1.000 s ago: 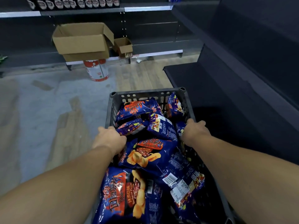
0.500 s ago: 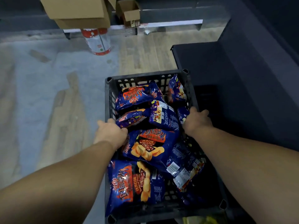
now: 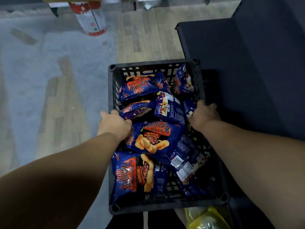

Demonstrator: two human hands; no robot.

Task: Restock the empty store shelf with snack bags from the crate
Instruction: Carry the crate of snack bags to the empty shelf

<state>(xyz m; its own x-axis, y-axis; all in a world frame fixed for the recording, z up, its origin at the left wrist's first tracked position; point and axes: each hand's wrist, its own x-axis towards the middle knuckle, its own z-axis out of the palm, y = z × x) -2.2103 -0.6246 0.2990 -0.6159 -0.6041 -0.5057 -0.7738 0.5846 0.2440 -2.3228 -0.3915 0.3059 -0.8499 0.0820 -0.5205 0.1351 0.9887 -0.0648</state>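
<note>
On the floor beside the dark shelf (image 3: 247, 66) | I see the crate (image 3: 153, 66) full of blue bags (image 3: 155, 139) (barbecue chips) | left hand (image 3: 113, 125) grips its left rim | right hand (image 3: 203, 114) grips its right rim

The black crate (image 3: 154, 66) of snack bags (image 3: 155, 139), gripped at its side rims by the left hand (image 3: 114, 125) and right hand (image 3: 203, 115), has been lowered beside the dark shelf (image 3: 214, 45); its near rim is now shown.
</note>
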